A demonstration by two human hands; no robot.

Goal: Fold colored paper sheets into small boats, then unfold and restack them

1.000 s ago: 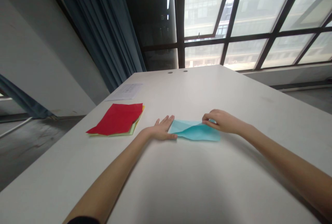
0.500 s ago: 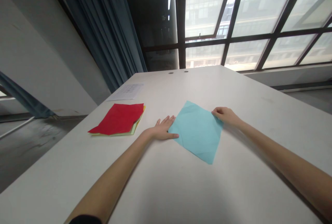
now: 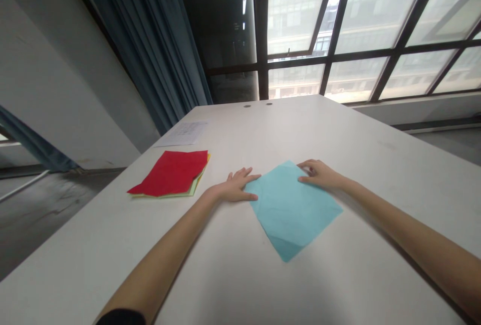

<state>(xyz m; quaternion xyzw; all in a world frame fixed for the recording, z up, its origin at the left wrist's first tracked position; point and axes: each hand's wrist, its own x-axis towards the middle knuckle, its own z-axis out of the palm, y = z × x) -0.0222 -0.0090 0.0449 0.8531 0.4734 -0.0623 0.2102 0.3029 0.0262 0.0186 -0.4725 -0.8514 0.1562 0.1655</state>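
A light blue square of paper [image 3: 292, 209] lies unfolded on the white table [image 3: 240, 265], turned like a diamond with one corner pointing at me. My left hand [image 3: 235, 187] rests flat at its left corner, fingers spread, fingertips touching the paper's edge. My right hand [image 3: 317, 173] lies at the paper's far right edge with its fingers stretched out and pressing on the sheet. Neither hand grips anything.
A stack of coloured sheets with a red one on top [image 3: 171, 172] lies to the left. Behind it sits a white printed sheet [image 3: 183, 133]. Blue curtains [image 3: 150, 49] and large windows [image 3: 356, 29] stand beyond the table's far edge.
The blue paper was folded a second ago; my right hand opened it out flat. The sheet has since turned and slid toward me, and my right hand went from pinching to flat.
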